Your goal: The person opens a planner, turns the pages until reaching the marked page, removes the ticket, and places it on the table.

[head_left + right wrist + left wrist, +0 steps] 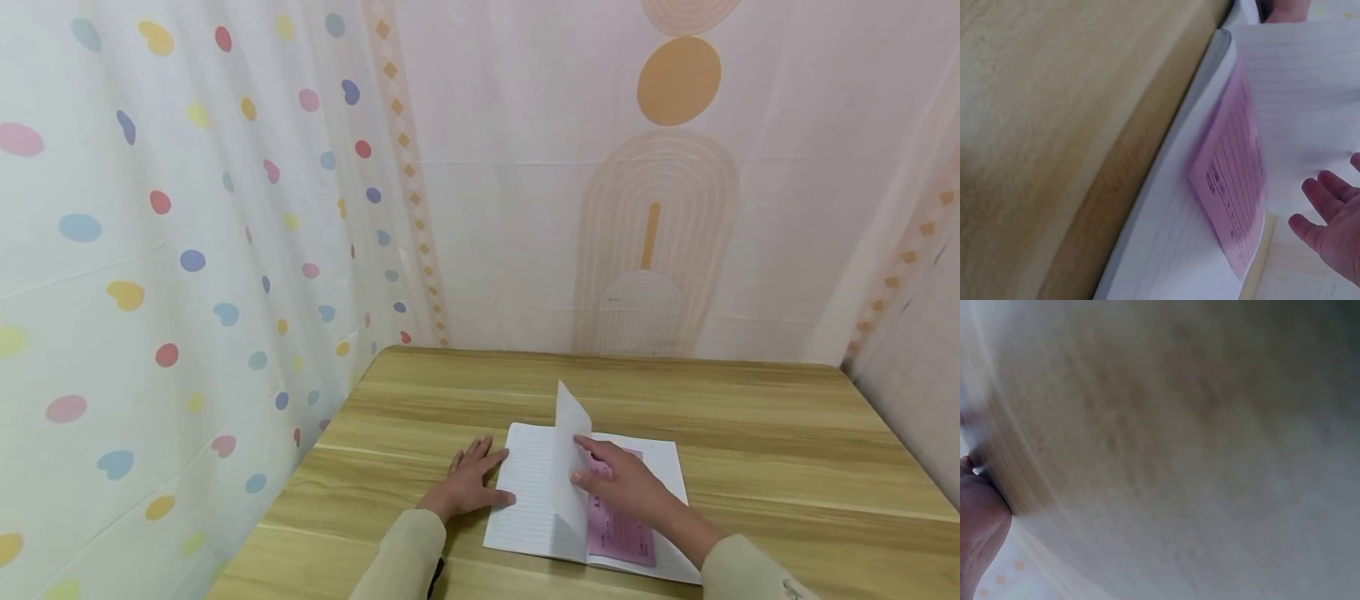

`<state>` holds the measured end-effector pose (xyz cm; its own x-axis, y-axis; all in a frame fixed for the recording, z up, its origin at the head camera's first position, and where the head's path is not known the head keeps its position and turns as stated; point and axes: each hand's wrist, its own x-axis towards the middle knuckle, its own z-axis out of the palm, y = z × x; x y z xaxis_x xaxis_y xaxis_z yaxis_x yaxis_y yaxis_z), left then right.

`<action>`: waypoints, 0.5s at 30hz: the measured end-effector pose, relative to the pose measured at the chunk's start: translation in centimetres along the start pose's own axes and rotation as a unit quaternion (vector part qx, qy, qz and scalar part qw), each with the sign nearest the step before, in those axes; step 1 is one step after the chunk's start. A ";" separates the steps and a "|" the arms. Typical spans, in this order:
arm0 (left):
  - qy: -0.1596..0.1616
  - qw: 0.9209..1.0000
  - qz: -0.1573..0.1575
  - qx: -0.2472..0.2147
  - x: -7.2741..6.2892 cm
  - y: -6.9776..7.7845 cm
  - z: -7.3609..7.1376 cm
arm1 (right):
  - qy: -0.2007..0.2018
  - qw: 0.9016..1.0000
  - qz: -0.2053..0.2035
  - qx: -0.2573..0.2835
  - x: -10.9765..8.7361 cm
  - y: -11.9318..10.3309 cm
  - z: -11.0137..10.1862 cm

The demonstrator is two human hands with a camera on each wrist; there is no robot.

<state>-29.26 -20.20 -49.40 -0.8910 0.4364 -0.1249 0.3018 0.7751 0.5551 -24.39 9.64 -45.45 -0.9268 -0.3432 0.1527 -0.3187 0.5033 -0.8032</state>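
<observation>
An open lined notebook (525,475) lies on the table, one white page (572,467) standing up near the middle. On its right side rests a pink printed form (622,533), with ruled lines and dark print visible in the right wrist view. My left hand (472,483) rests spread at the notebook's left edge, its thumb over the paper. In the left wrist view, only part of that hand (982,525) shows at the edge. My right hand (626,483) is over the form, fingers extended against the raised page; the right wrist view shows its fingers (1322,197) straight and apart.
The notebook sits toward the near side of a wood-grain table (420,392). A dotted curtain (187,250) hangs along the left, and a patterned cloth (510,208) hangs behind the far edge.
</observation>
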 end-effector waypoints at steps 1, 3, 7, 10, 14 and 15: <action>0.001 1.000 0.001 -0.004 0.0 0.0 0.0 | -0.004 1.000 -0.003 -0.004 0.0 -0.1 0.2; 0.006 1.000 0.005 -0.014 0.0 0.0 -0.1 | -0.010 1.000 -0.013 -0.022 0.0 0.0 0.6; 0.024 0.998 0.010 -0.055 0.0 0.1 -0.2 | -0.035 0.993 -0.050 -0.104 0.0 0.3 1.5; 0.034 0.996 0.004 -0.077 0.1 0.1 -0.2 | -0.058 0.977 -0.086 -0.187 -0.2 0.6 2.1; 0.028 0.998 -0.003 -0.048 0.3 0.1 -0.2 | -0.087 0.958 -0.107 -0.253 -0.5 0.9 2.8; 0.023 0.999 -0.004 -0.036 0.4 0.1 -0.1 | -0.093 0.956 -0.104 -0.257 -0.6 1.0 2.9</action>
<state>-29.60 -20.06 -49.29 -0.9089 0.4067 -0.0923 0.2702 0.7428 0.6126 -23.60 8.00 -48.01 -0.7963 -0.5895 0.1353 -0.5926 0.7156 -0.3698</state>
